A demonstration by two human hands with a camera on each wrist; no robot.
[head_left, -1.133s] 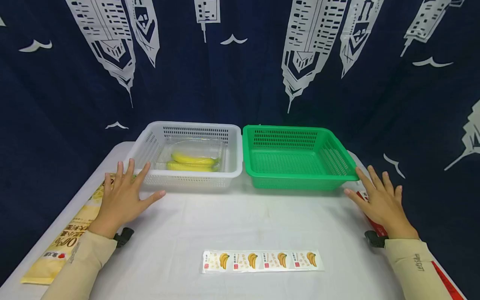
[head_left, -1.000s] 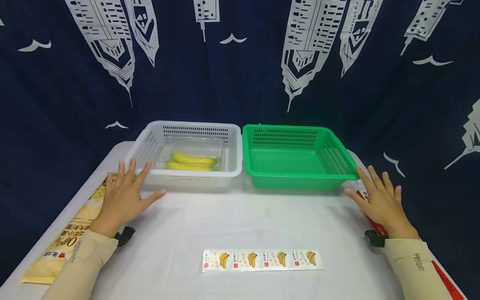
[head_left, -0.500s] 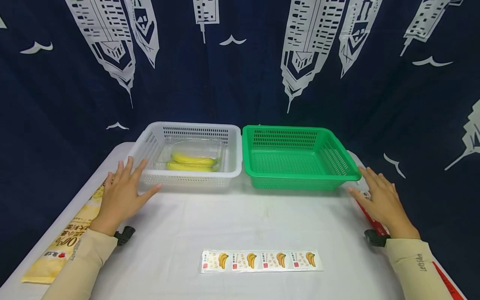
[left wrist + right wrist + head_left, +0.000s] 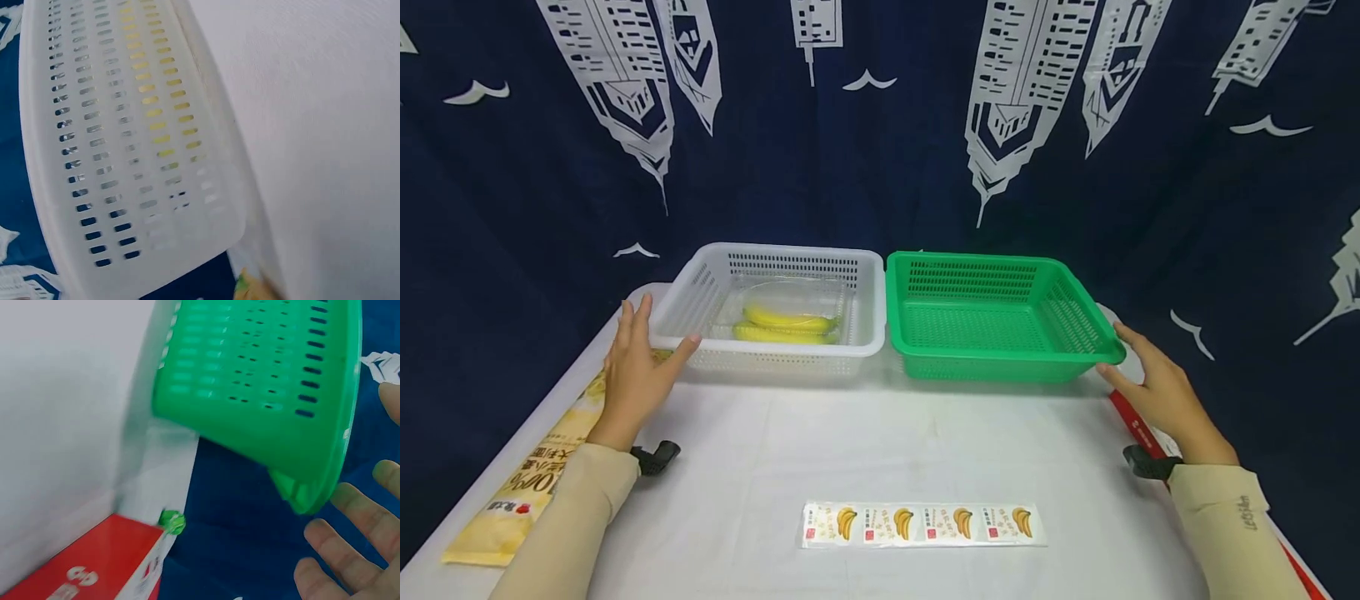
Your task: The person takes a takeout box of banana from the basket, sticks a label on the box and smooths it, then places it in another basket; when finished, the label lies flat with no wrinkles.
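Observation:
My left hand (image 4: 634, 371) is at the front left corner of the white basket (image 4: 775, 348), fingers straight and thumb spread toward its rim. Inside that basket sits a clear plastic box (image 4: 793, 292) with bananas (image 4: 782, 335) in it. Beside the front right corner of the green basket (image 4: 992, 367) is my right hand (image 4: 1168, 400), its fingers extended and thumb apart. The right wrist view shows fingers (image 4: 340, 547) close to the green rim; whether they touch it I cannot tell. Neither hand holds anything. The left wrist view does not show the left hand.
A strip of several banana-printed stickers (image 4: 923, 524) lies at the front of the white table (image 4: 895, 442). A yellow pasta bag (image 4: 527, 492) lies along the left edge, partly under the left arm. On the right edge is a red box (image 4: 94, 562). A dark blue curtain (image 4: 865, 167) hangs behind.
Both hands have turned: the left hand's fingers shifted left and closer together, its thumb nearer the white rim. The right hand's fingers drew together, thumb nearing the green corner. The baskets stayed put.

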